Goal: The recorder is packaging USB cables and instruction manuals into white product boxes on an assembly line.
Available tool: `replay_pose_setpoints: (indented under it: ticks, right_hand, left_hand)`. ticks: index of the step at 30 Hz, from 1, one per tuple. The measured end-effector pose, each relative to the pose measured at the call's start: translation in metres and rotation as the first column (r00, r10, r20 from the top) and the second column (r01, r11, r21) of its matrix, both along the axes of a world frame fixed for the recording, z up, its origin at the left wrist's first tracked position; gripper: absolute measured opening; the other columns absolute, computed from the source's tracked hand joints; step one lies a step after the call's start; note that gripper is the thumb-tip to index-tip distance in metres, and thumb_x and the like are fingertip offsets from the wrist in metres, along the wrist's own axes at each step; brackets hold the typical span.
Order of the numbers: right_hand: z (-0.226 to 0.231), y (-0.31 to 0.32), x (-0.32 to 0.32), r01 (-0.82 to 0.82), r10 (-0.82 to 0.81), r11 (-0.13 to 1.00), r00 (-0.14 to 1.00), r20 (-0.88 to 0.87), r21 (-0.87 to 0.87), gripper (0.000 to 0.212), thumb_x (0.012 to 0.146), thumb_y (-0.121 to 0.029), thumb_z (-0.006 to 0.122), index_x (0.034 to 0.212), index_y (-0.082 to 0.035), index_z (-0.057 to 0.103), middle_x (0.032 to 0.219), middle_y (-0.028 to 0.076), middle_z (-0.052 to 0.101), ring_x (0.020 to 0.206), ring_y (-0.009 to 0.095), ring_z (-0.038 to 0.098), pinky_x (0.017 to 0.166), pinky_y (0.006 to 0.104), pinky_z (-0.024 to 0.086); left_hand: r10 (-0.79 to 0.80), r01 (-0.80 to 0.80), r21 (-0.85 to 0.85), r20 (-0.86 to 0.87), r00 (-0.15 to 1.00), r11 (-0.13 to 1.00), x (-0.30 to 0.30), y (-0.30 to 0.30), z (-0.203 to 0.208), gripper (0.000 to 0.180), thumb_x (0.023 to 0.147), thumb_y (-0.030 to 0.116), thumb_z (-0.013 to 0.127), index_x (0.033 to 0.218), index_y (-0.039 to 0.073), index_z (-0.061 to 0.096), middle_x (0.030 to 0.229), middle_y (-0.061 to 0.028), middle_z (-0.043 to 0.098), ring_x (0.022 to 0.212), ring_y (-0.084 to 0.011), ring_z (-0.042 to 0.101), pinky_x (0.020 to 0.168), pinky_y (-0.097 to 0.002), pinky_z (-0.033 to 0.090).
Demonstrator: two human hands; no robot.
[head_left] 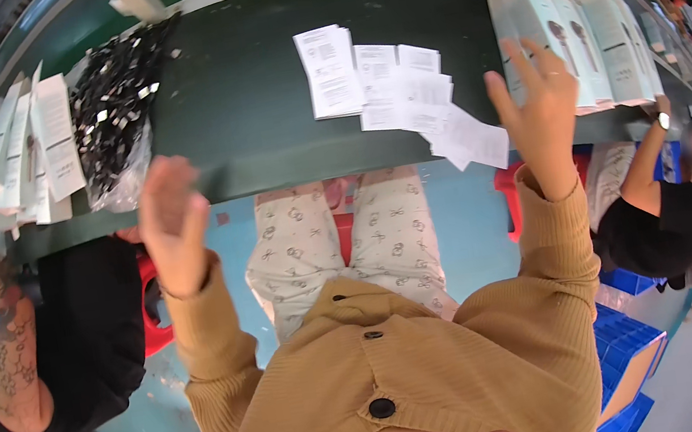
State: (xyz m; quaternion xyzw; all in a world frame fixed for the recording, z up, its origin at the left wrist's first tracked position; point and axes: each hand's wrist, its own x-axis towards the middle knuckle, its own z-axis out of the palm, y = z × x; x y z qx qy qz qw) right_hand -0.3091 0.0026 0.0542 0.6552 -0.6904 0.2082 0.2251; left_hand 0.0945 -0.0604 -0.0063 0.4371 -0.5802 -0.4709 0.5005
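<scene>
Your L hand, wide w/ thumb apart, is at the surface's near edge, by the blk pile. Your R hand, fingers spread, is in front of R boxes; can't tell if touching. White leaflets overlap, near R to far mid.

We can read no text. We observe print too small to resolve on the white paper leaflets on the counter, the right-hand white cartons and the left-hand white cartons.
</scene>
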Motion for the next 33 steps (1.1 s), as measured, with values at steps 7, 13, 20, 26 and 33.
replay_pose_setpoints:
  ticks: [7,13,20,26,33]
  right_hand:
    - [-0.057,-0.041,0.014,-0.105,0.084,0.898,0.994,0.066,0.427,0.037,0.074,-0.026,0.071,0.102,-0.004,0.064,0.093,0.011,0.06,0.092,0.028,0.057,0.072,0.0394,0.045]
    - [-0.063,-0.038,0.019,-0.097,0.028,0.924,0.982,0.188,0.369,0.031,0.074,-0.024,0.071,0.097,-0.003,0.065,0.097,0.01,0.061,0.09,0.028,0.058,0.072,0.0391,0.045]
    - [-0.06,-0.082,0.032,-0.2,0.193,0.943,0.98,0.054,0.267,0.048,0.076,-0.027,0.07,0.118,-0.008,0.058,0.116,0.013,0.058,0.103,0.029,0.053,0.079,0.0416,0.044]
    - [-0.062,-0.112,0.027,-0.228,0.154,0.809,0.972,0.179,0.542,0.042,0.071,-0.023,0.074,0.107,-0.006,0.059,0.106,0.012,0.057,0.1,0.032,0.054,0.079,0.04,0.047]
    - [-0.059,-0.11,0.024,-0.398,0.157,0.809,0.855,0.494,0.433,0.031,0.071,-0.013,0.072,0.097,0.0,0.063,0.084,0.016,0.058,0.081,0.031,0.057,0.073,0.039,0.046]
  left_hand:
    - [0.812,-0.14,-0.8,0.579,0.077,0.584,0.138,-0.138,0.026,0.079,0.072,0.049,0.073,0.127,-0.001,0.047,0.121,-0.0242,0.052,0.113,-0.0404,0.049,0.095,-0.0461,0.04]
    - [0.576,-0.299,-0.519,0.804,0.147,0.801,0.173,-0.187,-0.005,0.087,0.072,0.059,0.069,0.132,0.002,0.043,0.121,-0.0294,0.052,0.114,-0.0447,0.049,0.095,-0.0488,0.041]
    - [0.581,-0.357,-0.488,0.781,0.229,0.796,0.182,-0.185,0.009,0.073,0.074,0.045,0.073,0.123,0.003,0.04,0.108,-0.029,0.059,0.099,-0.0425,0.059,0.087,-0.0457,0.046]
    - [0.679,-0.389,-0.562,0.538,0.499,0.73,0.154,-0.152,0.016,0.088,0.062,0.029,0.084,0.127,-0.009,0.036,0.12,-0.026,0.045,0.114,-0.038,0.045,0.099,-0.0436,0.036]
    - [0.08,-0.083,-0.195,-0.021,0.997,0.977,0.072,-0.03,0.042,0.066,0.076,-0.004,0.069,0.129,0.0,0.029,0.123,-0.0115,0.049,0.117,-0.0196,0.05,0.1,-0.0346,0.039]
